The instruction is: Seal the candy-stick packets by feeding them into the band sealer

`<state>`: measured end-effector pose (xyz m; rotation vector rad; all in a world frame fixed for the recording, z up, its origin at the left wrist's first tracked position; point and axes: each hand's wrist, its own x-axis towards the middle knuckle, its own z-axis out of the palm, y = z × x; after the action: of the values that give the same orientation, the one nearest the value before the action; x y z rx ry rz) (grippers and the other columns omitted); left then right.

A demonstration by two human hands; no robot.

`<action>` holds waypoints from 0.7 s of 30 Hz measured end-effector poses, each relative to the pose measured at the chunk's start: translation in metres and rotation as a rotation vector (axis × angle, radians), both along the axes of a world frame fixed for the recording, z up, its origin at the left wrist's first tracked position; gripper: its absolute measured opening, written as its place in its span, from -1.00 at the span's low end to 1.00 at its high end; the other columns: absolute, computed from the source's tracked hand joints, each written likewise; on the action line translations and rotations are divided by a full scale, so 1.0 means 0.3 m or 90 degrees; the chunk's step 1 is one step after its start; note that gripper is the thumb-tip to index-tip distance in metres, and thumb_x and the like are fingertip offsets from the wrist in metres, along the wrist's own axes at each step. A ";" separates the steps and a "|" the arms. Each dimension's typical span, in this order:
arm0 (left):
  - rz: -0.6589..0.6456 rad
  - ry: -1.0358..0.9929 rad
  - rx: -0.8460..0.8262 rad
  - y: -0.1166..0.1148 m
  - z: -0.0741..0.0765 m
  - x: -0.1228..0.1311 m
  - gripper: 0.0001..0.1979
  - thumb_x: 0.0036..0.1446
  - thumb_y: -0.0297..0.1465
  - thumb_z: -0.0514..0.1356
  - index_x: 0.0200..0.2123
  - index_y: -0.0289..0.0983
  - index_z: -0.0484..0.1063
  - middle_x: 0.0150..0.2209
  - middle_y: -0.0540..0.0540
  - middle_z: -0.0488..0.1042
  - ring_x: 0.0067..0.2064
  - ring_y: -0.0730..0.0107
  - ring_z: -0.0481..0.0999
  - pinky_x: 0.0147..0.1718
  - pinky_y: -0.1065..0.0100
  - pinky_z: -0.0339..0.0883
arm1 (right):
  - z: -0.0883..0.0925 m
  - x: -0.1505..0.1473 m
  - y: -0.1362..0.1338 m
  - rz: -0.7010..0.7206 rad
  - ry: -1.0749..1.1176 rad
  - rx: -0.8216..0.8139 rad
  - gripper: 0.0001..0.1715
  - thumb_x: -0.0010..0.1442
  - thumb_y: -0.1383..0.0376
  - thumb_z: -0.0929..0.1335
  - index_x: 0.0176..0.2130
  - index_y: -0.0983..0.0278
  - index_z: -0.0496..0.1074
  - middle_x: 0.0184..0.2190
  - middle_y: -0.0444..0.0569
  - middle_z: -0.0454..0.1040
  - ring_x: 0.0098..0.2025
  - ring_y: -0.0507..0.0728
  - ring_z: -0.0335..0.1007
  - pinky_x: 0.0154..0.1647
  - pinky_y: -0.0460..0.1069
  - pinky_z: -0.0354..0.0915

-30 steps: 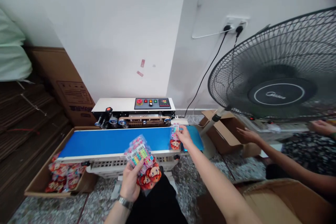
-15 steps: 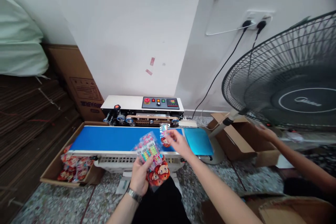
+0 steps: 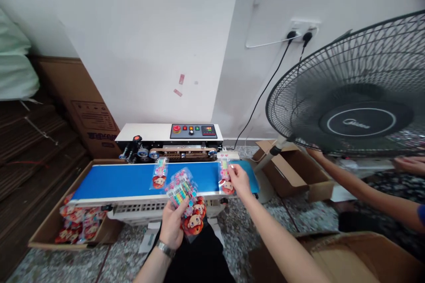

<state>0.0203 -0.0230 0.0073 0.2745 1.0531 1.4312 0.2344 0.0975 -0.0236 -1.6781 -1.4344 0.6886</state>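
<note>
My left hand (image 3: 173, 224) is closed around a fanned stack of clear printed packets (image 3: 193, 222) with a red-haired cartoon figure, held in front of the belt. At the right end of the blue conveyor belt (image 3: 122, 179), my right hand (image 3: 239, 179) pinches a single packet (image 3: 227, 186) by its side, its top near the sealing machine (image 3: 146, 131). Another packet (image 3: 160, 180) lies by itself on the belt, left of the stack. The machine's control panel (image 3: 193, 131) has a red knob and a lit display.
A carton (image 3: 40, 234) of packets stands below the belt's left end. At right are a large fan (image 3: 358, 119), an open cardboard box (image 3: 288, 177) and another person's arm (image 3: 348, 183). A cardboard box (image 3: 358, 258) sits at lower right.
A packet now lies on the belt further left, apart from my hands. My right hand has shifted right and pinches a packet at the belt's right end. The view has turned slightly right.
</note>
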 end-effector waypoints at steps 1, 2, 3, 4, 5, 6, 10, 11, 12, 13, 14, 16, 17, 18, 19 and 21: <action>-0.004 -0.002 0.001 -0.001 0.000 -0.003 -0.62 -0.18 -0.39 0.33 -0.21 -0.27 0.38 -0.25 -0.13 0.54 -0.21 0.20 0.52 -0.17 0.22 0.37 | -0.010 0.032 0.033 -0.032 -0.053 -0.020 -0.64 0.11 0.12 0.19 -0.30 0.30 0.39 -0.48 -0.04 0.48 -0.42 0.12 0.38 -0.43 -0.06 0.22; -0.008 -0.003 0.000 -0.002 0.000 -0.004 -0.61 -0.18 -0.39 0.32 -0.20 -0.27 0.38 -0.25 -0.13 0.54 -0.21 0.19 0.52 -0.17 0.21 0.37 | -0.018 0.055 0.064 -0.051 -0.104 -0.042 -0.66 0.11 0.15 0.18 -0.29 0.30 0.40 -0.47 -0.03 0.48 -0.42 0.12 0.38 -0.43 -0.07 0.22; -0.012 -0.005 -0.003 -0.002 0.001 -0.003 -0.60 -0.18 -0.39 0.32 -0.19 -0.27 0.38 -0.25 -0.13 0.54 -0.21 0.19 0.52 -0.18 0.20 0.37 | -0.022 0.067 0.091 -0.057 -0.146 -0.062 -0.68 0.11 0.18 0.18 -0.29 0.30 0.41 -0.45 -0.03 0.49 -0.41 0.12 0.39 -0.42 -0.07 0.21; -0.014 -0.006 -0.005 -0.002 0.001 -0.002 -0.58 -0.18 -0.40 0.32 -0.17 -0.27 0.37 -0.26 -0.13 0.54 -0.21 0.19 0.52 -0.17 0.20 0.37 | -0.024 0.069 0.115 -0.053 -0.177 -0.076 -0.69 0.11 0.20 0.18 -0.29 0.29 0.42 -0.43 -0.03 0.49 -0.39 0.11 0.39 -0.40 -0.07 0.21; -0.017 -0.006 -0.005 -0.002 0.002 0.001 -0.57 -0.18 -0.40 0.32 -0.16 -0.27 0.37 -0.27 -0.13 0.55 -0.21 0.20 0.52 -0.17 0.21 0.36 | -0.024 0.062 0.136 -0.044 -0.197 -0.086 -0.70 0.11 0.22 0.19 -0.30 0.28 0.43 -0.41 -0.03 0.50 -0.38 0.11 0.40 -0.39 -0.07 0.21; -0.020 -0.005 -0.001 -0.001 0.003 0.003 -0.56 -0.18 -0.40 0.32 -0.15 -0.27 0.36 -0.27 -0.13 0.55 -0.21 0.21 0.52 -0.17 0.22 0.36 | -0.022 0.047 0.153 -0.030 -0.206 -0.091 -0.72 0.11 0.23 0.20 -0.30 0.28 0.43 -0.41 -0.03 0.50 -0.36 0.11 0.40 -0.37 -0.07 0.21; -0.031 0.005 0.015 0.002 0.010 0.011 -0.58 -0.16 -0.40 0.31 -0.16 -0.29 0.36 -0.22 -0.17 0.53 -0.21 0.21 0.51 -0.17 0.21 0.35 | 0.004 -0.047 0.167 0.025 -0.218 -0.083 -0.76 0.06 0.28 0.26 -0.26 0.25 0.44 -0.38 -0.04 0.50 -0.28 0.13 0.40 -0.27 -0.07 0.21; -0.033 0.008 0.018 0.003 0.013 0.011 -0.59 -0.15 -0.40 0.31 -0.17 -0.29 0.36 -0.21 -0.17 0.53 -0.22 0.22 0.51 -0.17 0.21 0.35 | 0.016 -0.071 0.153 0.042 -0.213 -0.060 -0.74 0.05 0.29 0.27 -0.22 0.25 0.42 -0.33 -0.02 0.49 -0.24 0.13 0.39 -0.24 -0.06 0.21; -0.034 0.009 0.022 0.004 0.015 0.012 -0.61 -0.15 -0.40 0.30 -0.17 -0.29 0.36 -0.21 -0.17 0.53 -0.22 0.23 0.51 -0.17 0.21 0.35 | 0.029 -0.094 0.131 0.070 -0.191 -0.034 -0.71 0.05 0.28 0.28 -0.18 0.25 0.40 -0.29 0.00 0.48 -0.22 0.13 0.38 -0.22 -0.06 0.21; -0.035 0.010 0.028 0.005 0.017 0.012 -0.62 -0.14 -0.40 0.30 -0.18 -0.30 0.36 -0.21 -0.17 0.53 -0.22 0.23 0.51 -0.17 0.22 0.35 | 0.043 -0.115 0.102 0.112 -0.148 -0.011 -0.70 0.07 0.26 0.27 -0.16 0.26 0.38 -0.26 0.00 0.47 -0.21 0.11 0.37 -0.21 -0.05 0.22; -0.035 0.008 0.034 0.007 0.019 0.013 -0.62 -0.14 -0.41 0.30 -0.18 -0.30 0.36 -0.22 -0.16 0.53 -0.22 0.24 0.51 -0.17 0.22 0.35 | 0.058 -0.135 0.068 0.169 -0.088 0.001 -0.70 0.10 0.22 0.25 -0.15 0.26 0.37 -0.26 0.00 0.46 -0.24 0.10 0.38 -0.23 -0.06 0.23; -0.037 0.003 0.044 0.009 0.020 0.018 -0.63 -0.13 -0.41 0.29 -0.19 -0.30 0.36 -0.23 -0.16 0.53 -0.23 0.23 0.51 -0.18 0.22 0.35 | 0.087 -0.170 -0.009 0.291 0.041 -0.004 -0.69 0.13 0.15 0.23 -0.18 0.26 0.36 -0.33 -0.05 0.47 -0.32 0.06 0.38 -0.32 -0.08 0.26; -0.038 0.001 0.048 0.011 0.021 0.022 -0.63 -0.14 -0.41 0.30 -0.18 -0.30 0.36 -0.24 -0.15 0.53 -0.23 0.22 0.51 -0.18 0.22 0.35 | 0.100 -0.184 -0.046 0.335 0.083 -0.010 -0.68 0.12 0.13 0.24 -0.19 0.26 0.35 -0.37 -0.08 0.46 -0.36 0.04 0.37 -0.36 -0.09 0.26; -0.037 0.000 0.052 0.012 0.021 0.027 -0.62 -0.14 -0.42 0.30 -0.18 -0.29 0.36 -0.24 -0.15 0.53 -0.23 0.22 0.51 -0.18 0.21 0.34 | 0.113 -0.196 -0.080 0.358 0.102 -0.009 -0.68 0.10 0.12 0.27 -0.21 0.26 0.36 -0.41 -0.10 0.45 -0.39 0.03 0.36 -0.38 -0.10 0.25; -0.037 0.001 0.056 0.012 0.022 0.033 -0.60 -0.15 -0.42 0.30 -0.17 -0.29 0.36 -0.24 -0.15 0.53 -0.22 0.21 0.51 -0.17 0.21 0.34 | 0.125 -0.205 -0.109 0.365 0.101 -0.001 -0.69 0.08 0.12 0.29 -0.23 0.27 0.36 -0.44 -0.12 0.44 -0.41 0.02 0.35 -0.40 -0.11 0.24; -0.034 0.002 0.066 0.012 0.025 0.045 -0.57 -0.17 -0.41 0.32 -0.15 -0.29 0.36 -0.24 -0.16 0.53 -0.22 0.20 0.51 -0.17 0.22 0.34 | 0.144 -0.216 -0.150 0.346 0.069 0.019 -0.74 0.08 0.14 0.29 -0.30 0.27 0.38 -0.48 -0.14 0.43 -0.45 0.01 0.32 -0.42 -0.11 0.22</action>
<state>0.0339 -0.0194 0.0148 0.3770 0.9684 1.4396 0.1696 0.0524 0.0195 -1.2040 -1.8267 1.0267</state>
